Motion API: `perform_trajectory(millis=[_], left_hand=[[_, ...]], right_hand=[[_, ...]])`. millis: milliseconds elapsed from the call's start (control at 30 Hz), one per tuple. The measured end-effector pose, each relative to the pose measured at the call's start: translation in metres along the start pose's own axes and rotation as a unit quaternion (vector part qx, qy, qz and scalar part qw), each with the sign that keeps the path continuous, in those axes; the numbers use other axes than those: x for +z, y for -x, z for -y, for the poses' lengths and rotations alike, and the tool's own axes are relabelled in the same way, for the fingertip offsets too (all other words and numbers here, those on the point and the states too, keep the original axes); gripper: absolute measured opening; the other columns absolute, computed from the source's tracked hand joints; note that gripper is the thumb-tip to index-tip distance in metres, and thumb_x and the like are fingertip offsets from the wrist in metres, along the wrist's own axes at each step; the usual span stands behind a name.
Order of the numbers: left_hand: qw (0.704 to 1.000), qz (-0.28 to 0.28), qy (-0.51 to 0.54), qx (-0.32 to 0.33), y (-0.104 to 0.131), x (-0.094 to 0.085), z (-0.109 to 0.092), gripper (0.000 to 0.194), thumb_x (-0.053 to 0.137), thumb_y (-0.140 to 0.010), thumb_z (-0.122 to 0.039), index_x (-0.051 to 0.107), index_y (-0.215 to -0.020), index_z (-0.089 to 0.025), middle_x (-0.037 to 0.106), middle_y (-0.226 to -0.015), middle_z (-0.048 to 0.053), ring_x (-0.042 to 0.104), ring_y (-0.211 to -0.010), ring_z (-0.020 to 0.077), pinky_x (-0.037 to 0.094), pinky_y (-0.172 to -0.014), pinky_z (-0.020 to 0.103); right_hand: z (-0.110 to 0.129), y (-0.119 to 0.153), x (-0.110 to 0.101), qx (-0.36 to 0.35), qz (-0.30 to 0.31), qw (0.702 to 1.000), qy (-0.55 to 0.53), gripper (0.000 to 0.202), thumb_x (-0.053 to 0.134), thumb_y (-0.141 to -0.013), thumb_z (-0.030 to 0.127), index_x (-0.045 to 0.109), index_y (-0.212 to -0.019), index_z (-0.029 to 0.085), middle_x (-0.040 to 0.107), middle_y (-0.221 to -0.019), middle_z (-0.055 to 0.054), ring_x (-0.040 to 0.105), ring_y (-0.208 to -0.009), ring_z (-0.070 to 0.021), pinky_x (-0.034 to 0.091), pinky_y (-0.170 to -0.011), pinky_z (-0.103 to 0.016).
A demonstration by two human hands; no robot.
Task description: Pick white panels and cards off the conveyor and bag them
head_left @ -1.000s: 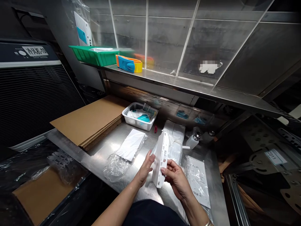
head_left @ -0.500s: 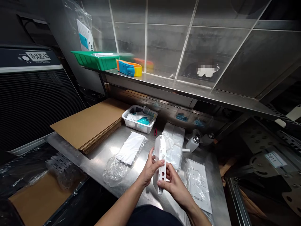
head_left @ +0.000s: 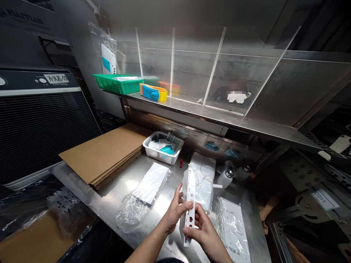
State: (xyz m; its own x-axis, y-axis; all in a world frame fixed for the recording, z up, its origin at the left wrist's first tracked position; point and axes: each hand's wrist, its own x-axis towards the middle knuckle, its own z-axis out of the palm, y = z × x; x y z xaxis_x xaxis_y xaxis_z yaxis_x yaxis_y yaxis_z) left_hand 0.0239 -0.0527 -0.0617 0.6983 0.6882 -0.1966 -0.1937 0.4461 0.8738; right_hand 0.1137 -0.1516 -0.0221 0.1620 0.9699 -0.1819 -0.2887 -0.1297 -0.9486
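Observation:
A long white plastic housing (head_left: 190,190) with cut-out holes along its narrow side stands on edge between my two hands. My left hand (head_left: 175,210) grips it from the left, its thumb across the holed side. My right hand (head_left: 201,226) holds the lower right part, thumb on the near end and fingers behind. Left of the hands, a white panel (head_left: 153,179) lies partly in a clear plastic bag (head_left: 131,215). Right of them is a bagged white panel with small holes (head_left: 234,230). Behind lies a stack of white wrapped pieces (head_left: 204,193) with a crumpled white cloth.
Brown cardboard sheets (head_left: 106,149) are stacked on the steel table's left. A white basket (head_left: 163,157), a small red tool (head_left: 181,163) and a pump bottle (head_left: 226,177) stand at the back. Above, a shelf (head_left: 192,109) carries a green tray (head_left: 117,86) and an orange-blue-yellow tape roll (head_left: 153,92).
The camera view has tilted up, so everything sits lower in the picture. Both hands keep hold of the white housing with nearly the same grip.

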Motion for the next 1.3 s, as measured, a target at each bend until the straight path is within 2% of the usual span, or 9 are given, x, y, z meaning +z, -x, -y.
perform_trajectory(millis=[167, 400, 533, 733, 867, 1000, 1167, 1233, 1300], left_hand=[[1.000, 0.001, -0.005, 0.006, 0.000, -0.002, 0.002, 0.087, 0.065, -0.074, -0.033, 0.012, -0.142, -0.026, 0.039, -0.131, 0.013, 0.044, -0.116, 0.0270, 0.038, -0.092, 0.037], [0.994, 0.053, -0.093, 0.018, 0.004, 0.001, -0.006, 0.093, 0.069, -0.071, -0.035, 0.010, -0.142, -0.025, 0.040, -0.132, 0.013, 0.044, -0.116, 0.0278, 0.034, -0.096, 0.039], [0.988, 0.050, -0.139, 0.033, 0.008, 0.007, -0.009, 0.096, 0.072, -0.067, -0.034, 0.011, -0.142, -0.027, 0.033, -0.138, 0.012, 0.040, -0.121, 0.0293, 0.032, -0.099, 0.039], [0.981, 0.022, -0.163, 0.105, 0.013, 0.005, -0.014, 0.101, 0.076, -0.060, -0.024, 0.018, -0.142, -0.028, 0.026, -0.144, 0.010, 0.028, -0.129, 0.0342, 0.026, -0.105, 0.044], [0.915, 0.026, -0.297, 0.273, 0.001, -0.013, -0.024, 0.098, 0.078, -0.052, -0.020, 0.032, -0.138, -0.028, 0.013, -0.148, 0.010, 0.005, -0.137, 0.0363, 0.010, -0.109, 0.049], [0.845, 0.099, -0.374, 0.369, -0.011, -0.029, -0.037, 0.083, 0.080, -0.045, -0.015, 0.053, -0.122, -0.027, 0.015, -0.147, 0.010, 0.005, -0.135, 0.0395, 0.009, -0.108, 0.052], [0.927, 0.031, -0.258, 0.272, -0.008, -0.011, -0.044, 0.083, 0.084, -0.039, -0.022, 0.054, -0.117, -0.026, 0.023, -0.144, 0.011, 0.012, -0.134, 0.0378, 0.011, -0.109, 0.047], [0.983, -0.054, -0.107, 0.140, -0.011, 0.002, -0.048, 0.088, 0.080, -0.047, -0.039, 0.041, -0.125, -0.029, 0.031, -0.138, 0.011, 0.028, -0.128, 0.0346, 0.023, -0.105, 0.047], [0.992, -0.115, 0.052, -0.026, -0.019, 0.010, -0.055, 0.081, 0.061, -0.059, -0.064, 0.034, -0.125, -0.025, 0.046, -0.119, 0.013, 0.047, -0.109, 0.0341, 0.038, -0.091, 0.050]], right_hand=[[0.004, 0.004, -0.005, -0.003, 0.004, 1.000, 0.030, 0.042, 0.069, -0.070, 0.023, 0.052, -0.108, 0.025, 0.060, -0.100, -0.002, 0.056, -0.089, -0.0193, 0.046, -0.076, -0.031], [0.032, -0.031, -0.030, -0.037, -0.189, 0.978, 0.076, 0.034, 0.062, -0.074, 0.052, 0.057, -0.085, 0.020, 0.052, -0.069, 0.000, 0.052, -0.064, -0.0153, 0.042, -0.048, -0.023], [0.051, -0.046, -0.029, -0.079, -0.125, 0.978, 0.145, 0.032, 0.060, -0.077, 0.048, 0.054, -0.067, 0.018, 0.046, -0.058, 0.003, 0.043, -0.054, -0.0110, 0.035, -0.048, -0.023], [0.059, -0.020, -0.018, -0.110, -0.042, 0.969, 0.218, 0.016, 0.064, -0.076, 0.030, 0.058, -0.088, 0.021, 0.058, -0.079, 0.000, 0.053, -0.075, -0.0175, 0.042, -0.065, -0.026], [0.049, 0.001, -0.016, -0.200, -0.041, 0.932, 0.298, 0.009, 0.060, -0.079, 0.022, 0.060, -0.087, 0.023, 0.056, -0.079, -0.003, 0.052, -0.075, -0.0198, 0.042, -0.067, -0.030], [0.026, 0.005, -0.015, -0.360, -0.034, 0.869, 0.337, 0.021, 0.059, -0.078, 0.016, 0.062, -0.095, 0.027, 0.060, -0.078, -0.005, 0.053, -0.072, -0.0229, 0.043, -0.067, -0.036], [0.014, -0.001, -0.012, -0.320, -0.150, 0.896, 0.269, 0.029, 0.067, -0.074, 0.028, 0.061, -0.102, 0.030, 0.061, -0.089, -0.007, 0.057, -0.082, -0.0265, 0.047, -0.073, -0.040], [0.020, -0.001, -0.014, -0.267, -0.237, 0.908, 0.222, 0.059, 0.071, -0.070, 0.035, 0.047, -0.123, 0.030, 0.054, -0.117, -0.009, 0.054, -0.102, -0.0290, 0.045, -0.087, -0.042], [0.028, 0.000, -0.019, -0.235, -0.282, 0.909, 0.196, 0.073, 0.068, -0.072, 0.041, 0.033, -0.135, 0.029, 0.045, -0.131, -0.009, 0.047, -0.114, -0.0293, 0.039, -0.096, -0.043]])
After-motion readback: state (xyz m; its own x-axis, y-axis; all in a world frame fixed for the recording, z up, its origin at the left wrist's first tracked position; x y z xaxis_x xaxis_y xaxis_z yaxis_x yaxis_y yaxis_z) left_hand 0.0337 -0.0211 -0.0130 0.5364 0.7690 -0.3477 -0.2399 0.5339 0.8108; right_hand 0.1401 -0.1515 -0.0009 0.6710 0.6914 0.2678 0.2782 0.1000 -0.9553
